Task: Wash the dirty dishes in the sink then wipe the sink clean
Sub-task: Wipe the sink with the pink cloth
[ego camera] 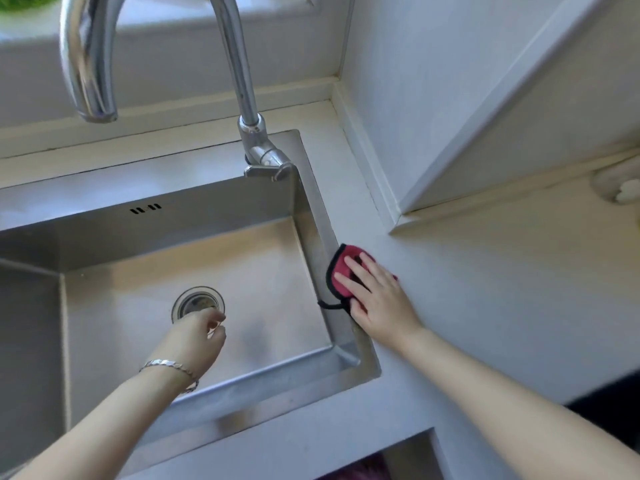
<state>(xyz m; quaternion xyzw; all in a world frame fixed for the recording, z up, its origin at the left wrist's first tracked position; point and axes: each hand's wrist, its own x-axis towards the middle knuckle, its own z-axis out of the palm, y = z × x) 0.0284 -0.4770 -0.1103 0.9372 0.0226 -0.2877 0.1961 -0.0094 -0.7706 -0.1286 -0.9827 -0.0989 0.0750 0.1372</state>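
— Wiping is the step you're on, as far as I can judge. No dishes show anywhere in the sink [194, 202]; the basin is bare steel with only the drain strainer [198, 304] in its floor, so the washing part looks done.

— Where's the cloth, then?

— Your right hand [375, 294] has it. The red cloth [341, 268] lies on the sink's right rim, partly over onto the countertop [485, 289], and your fingers are spread flat on top of it, pressing it down, not pinching it. A black edge loop trails off the cloth toward the basin wall.

— And my left?

— Your left hand [197, 336], the one with the bracelet [171, 368], hangs over the basin just in front of the drain. Its fingers are loosely curled, thumb near fingertips; whether it grips anything small I cannot tell, but I see nothing in it.

— What does the next move need?

— Keep the palm flat and drag the cloth along the rim, then down the right wall, which looks streaked near the corner. The faucet [242, 81] base sits at the rim's far end, so you'd need to work the cloth around it. The basin floor shows dull patches too, so expect to reach in after the rim.
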